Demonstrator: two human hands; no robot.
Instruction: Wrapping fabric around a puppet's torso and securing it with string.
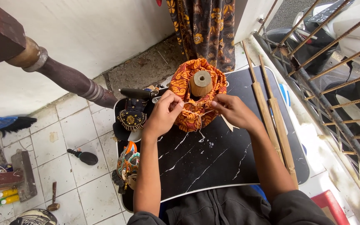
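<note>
A bundle of orange patterned cloth [188, 114] is gathered around a round wooden peg [201, 83] at the far edge of a black marbled board [205, 162]. My left hand [163, 111] pinches the cloth and a thin white thread on the bundle's left side. My right hand [232, 109] pinches the same thread [198, 120] on the right side. Loose thread ends hang down onto the board.
Two bamboo sticks [271, 112] lie along the board's right side. Painted puppet parts [128, 164] and a beaded dark piece [132, 116] sit at its left edge. Tools and small bottles [7, 196] lie on the tiled floor at left. A metal grille [334, 100] runs along the right.
</note>
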